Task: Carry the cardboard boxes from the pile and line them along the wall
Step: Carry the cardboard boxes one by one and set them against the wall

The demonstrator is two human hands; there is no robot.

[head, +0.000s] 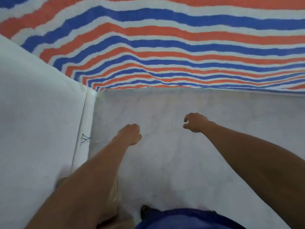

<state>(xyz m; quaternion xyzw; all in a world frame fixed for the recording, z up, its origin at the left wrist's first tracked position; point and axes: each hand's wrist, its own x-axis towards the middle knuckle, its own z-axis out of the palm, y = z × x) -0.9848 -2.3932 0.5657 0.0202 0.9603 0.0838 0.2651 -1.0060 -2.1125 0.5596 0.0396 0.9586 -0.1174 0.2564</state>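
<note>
No cardboard box shows in the head view. My left hand (131,133) hangs over the pale marble floor (173,162) with its fingers curled under, holding nothing. My right hand (195,121) reaches out a little farther ahead, its fingers loosely bent and apart, with nothing in it. Both bare forearms stretch forward from the bottom of the frame.
A red, blue and white striped sheet (165,47) hangs along the far side and meets the floor. A white wall (33,121) with a white skirting strip (85,126) runs along the left. My foot (145,210) and blue clothing (181,220) show at the bottom.
</note>
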